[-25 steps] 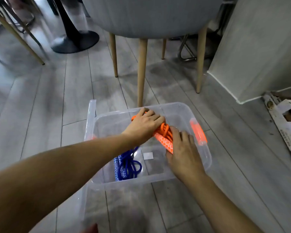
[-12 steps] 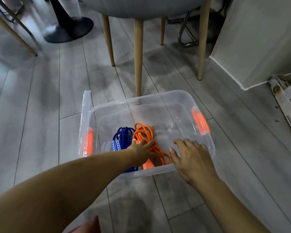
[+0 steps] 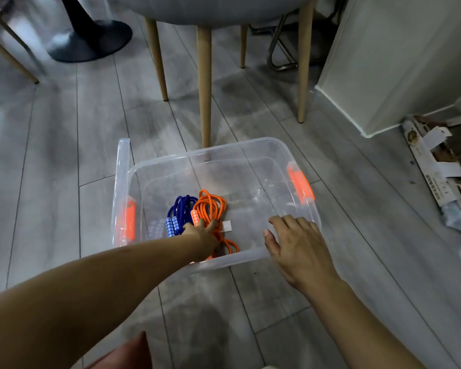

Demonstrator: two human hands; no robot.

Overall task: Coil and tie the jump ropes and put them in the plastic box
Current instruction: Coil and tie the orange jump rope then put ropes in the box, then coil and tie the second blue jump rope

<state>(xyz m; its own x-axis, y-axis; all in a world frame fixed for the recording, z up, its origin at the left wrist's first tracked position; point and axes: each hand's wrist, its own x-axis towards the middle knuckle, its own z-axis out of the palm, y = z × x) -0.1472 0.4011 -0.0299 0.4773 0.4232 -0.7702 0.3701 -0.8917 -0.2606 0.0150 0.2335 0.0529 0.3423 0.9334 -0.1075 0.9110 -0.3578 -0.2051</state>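
Head view shows the left hand [image 3: 201, 231] now pressing the orange jump rope [image 3: 210, 209] down beside the blue jump rope [image 3: 180, 211] inside the clear plastic box [image 3: 250, 150], while the right hand [image 3: 296, 243], withdrawn and fingers spread empty, rests at the near rim, so packing looks nearly done.

No words or numbers are showing clearly enough to read. The flat, torn cardboard box [image 3: 434, 166] lying on the grey floor is carrying dark print and a round gold mark — all too small and blurry.
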